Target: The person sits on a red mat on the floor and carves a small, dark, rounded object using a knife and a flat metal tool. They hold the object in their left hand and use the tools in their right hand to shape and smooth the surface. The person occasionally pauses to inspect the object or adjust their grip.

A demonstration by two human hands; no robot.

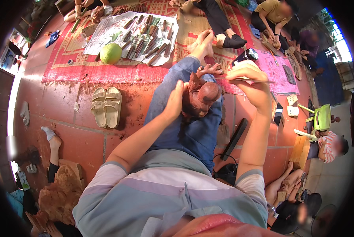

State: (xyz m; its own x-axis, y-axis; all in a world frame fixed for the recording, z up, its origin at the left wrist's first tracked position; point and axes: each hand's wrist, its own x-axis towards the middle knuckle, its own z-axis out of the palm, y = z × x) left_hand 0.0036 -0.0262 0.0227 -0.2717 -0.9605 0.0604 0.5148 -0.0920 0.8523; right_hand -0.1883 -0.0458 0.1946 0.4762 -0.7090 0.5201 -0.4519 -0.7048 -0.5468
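A reddish-brown carved wooden figure (204,96) with branching, antler-like parts on top rests on my lap over my jeans. My left hand (176,100) grips it from the left side, thumb up along its edge and the other fingers hidden behind it. To the right of the carving, my right hand (250,82) is closed around a slender tool, mostly covered by the fingers. Its thin tip points left toward the antler-like part; whether it touches the wood I cannot tell.
Carving tools (150,41) lie on a paper sheet (102,36) ahead, with a green round fruit (110,53) beside them. Sandals (106,106) stand left on the tiles. A dark cylinder (246,56) and a pink sheet (278,71) are ahead right. Several people sit around.
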